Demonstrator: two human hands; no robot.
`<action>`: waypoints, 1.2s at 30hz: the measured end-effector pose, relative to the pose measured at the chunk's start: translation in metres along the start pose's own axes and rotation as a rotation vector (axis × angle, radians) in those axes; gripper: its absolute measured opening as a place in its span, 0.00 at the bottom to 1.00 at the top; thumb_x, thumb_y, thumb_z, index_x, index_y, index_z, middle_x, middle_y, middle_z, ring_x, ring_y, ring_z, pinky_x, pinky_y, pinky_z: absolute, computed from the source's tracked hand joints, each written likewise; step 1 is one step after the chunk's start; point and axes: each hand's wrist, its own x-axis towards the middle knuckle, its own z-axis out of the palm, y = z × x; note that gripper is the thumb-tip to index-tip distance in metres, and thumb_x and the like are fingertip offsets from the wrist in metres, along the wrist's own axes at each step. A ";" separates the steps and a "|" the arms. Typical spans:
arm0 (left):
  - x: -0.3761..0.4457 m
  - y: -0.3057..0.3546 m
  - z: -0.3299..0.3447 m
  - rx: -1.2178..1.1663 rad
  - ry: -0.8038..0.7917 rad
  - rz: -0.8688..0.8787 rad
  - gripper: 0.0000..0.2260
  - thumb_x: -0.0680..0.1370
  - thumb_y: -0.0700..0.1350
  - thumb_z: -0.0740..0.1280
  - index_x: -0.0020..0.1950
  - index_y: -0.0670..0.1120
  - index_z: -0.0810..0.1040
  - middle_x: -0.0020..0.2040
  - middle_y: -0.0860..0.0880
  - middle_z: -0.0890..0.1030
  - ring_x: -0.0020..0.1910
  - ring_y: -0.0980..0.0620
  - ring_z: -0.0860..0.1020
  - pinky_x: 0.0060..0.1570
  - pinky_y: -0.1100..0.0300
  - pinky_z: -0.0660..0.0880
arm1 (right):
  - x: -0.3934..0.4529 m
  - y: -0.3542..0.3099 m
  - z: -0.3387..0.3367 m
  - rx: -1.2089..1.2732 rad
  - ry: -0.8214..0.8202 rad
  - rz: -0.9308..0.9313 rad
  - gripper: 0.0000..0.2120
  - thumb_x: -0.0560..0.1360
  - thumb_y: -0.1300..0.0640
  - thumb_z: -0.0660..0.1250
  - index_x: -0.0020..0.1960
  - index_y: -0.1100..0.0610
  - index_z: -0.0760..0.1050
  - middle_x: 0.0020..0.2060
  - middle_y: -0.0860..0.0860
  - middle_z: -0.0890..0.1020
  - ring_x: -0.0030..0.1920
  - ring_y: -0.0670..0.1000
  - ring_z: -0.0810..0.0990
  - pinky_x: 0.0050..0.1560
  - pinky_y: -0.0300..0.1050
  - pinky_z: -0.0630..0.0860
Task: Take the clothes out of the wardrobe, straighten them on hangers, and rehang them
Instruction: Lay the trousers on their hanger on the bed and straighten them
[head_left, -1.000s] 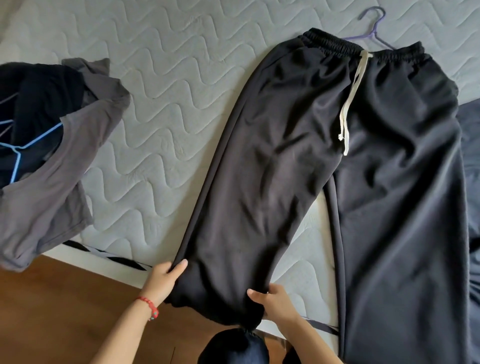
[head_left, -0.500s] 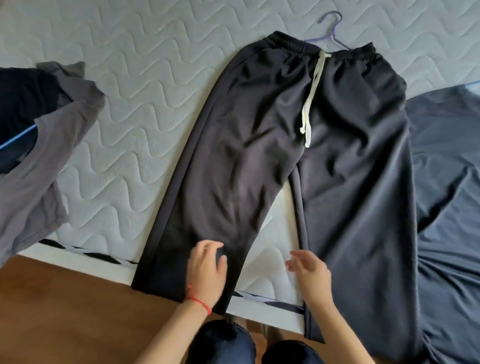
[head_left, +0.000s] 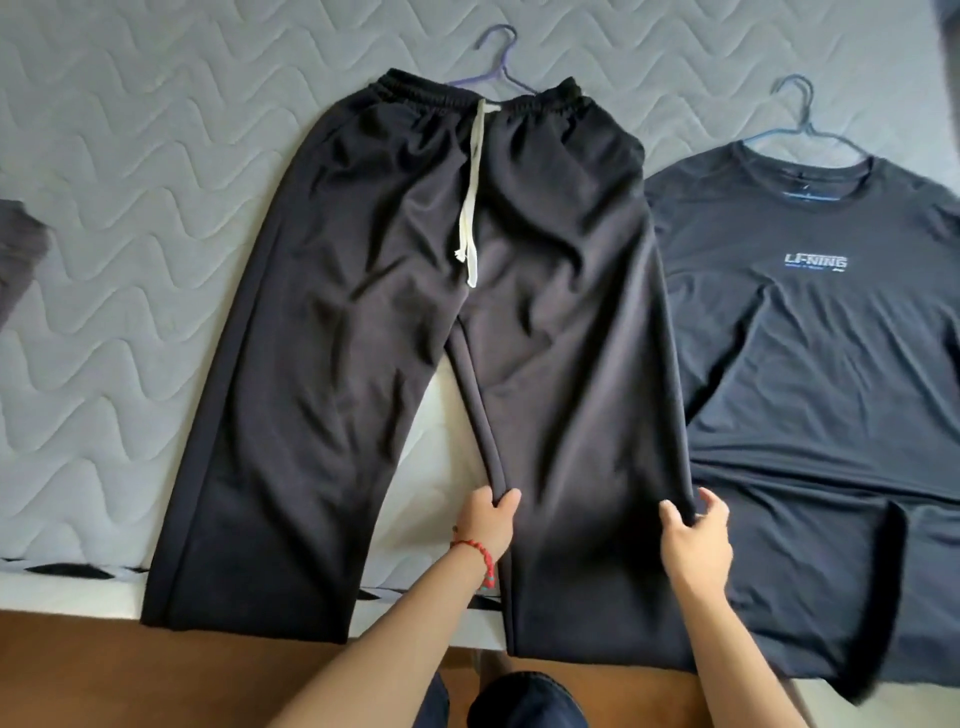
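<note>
Black drawstring trousers (head_left: 363, 322) lie flat on the quilted mattress (head_left: 130, 156), waistband at the far end, cuffs hanging over the near edge. A purple hanger (head_left: 498, 57) pokes out from behind the waistband. My left hand (head_left: 485, 525) pinches the inner seam of the right trouser leg. My right hand (head_left: 696, 535) grips that same leg's outer edge. To the right lies a dark T-shirt (head_left: 810, 353) with a chest logo, a blue hanger (head_left: 800, 119) in its neck.
A grey garment (head_left: 21, 249) shows at the left edge of the mattress. Wooden floor (head_left: 78, 675) runs along the near side of the bed. My knees (head_left: 519, 701) are at the bottom centre.
My hands left the left trouser leg and moved right; both now hold the edges of the right leg. The view shifted right, bringing the T-shirt into sight.
</note>
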 end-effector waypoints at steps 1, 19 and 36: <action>0.000 -0.004 -0.002 0.006 0.053 0.011 0.12 0.77 0.49 0.61 0.40 0.41 0.73 0.48 0.40 0.79 0.51 0.40 0.75 0.51 0.54 0.68 | -0.002 0.004 0.000 -0.023 -0.049 0.006 0.16 0.76 0.57 0.63 0.61 0.62 0.70 0.57 0.64 0.77 0.59 0.64 0.74 0.54 0.51 0.67; -0.044 -0.038 -0.079 0.223 0.121 0.009 0.05 0.75 0.43 0.63 0.45 0.47 0.78 0.53 0.42 0.80 0.54 0.42 0.77 0.52 0.58 0.71 | -0.052 0.024 -0.006 -0.379 -0.301 0.114 0.05 0.71 0.60 0.59 0.46 0.60 0.69 0.51 0.60 0.78 0.45 0.59 0.73 0.44 0.47 0.69; -0.109 -0.147 -0.280 -0.127 0.232 0.063 0.10 0.74 0.43 0.65 0.36 0.56 0.74 0.38 0.52 0.80 0.46 0.49 0.80 0.47 0.59 0.75 | -0.226 -0.095 0.094 -0.437 -0.597 -0.366 0.06 0.73 0.59 0.61 0.39 0.54 0.74 0.35 0.52 0.78 0.34 0.52 0.74 0.39 0.42 0.71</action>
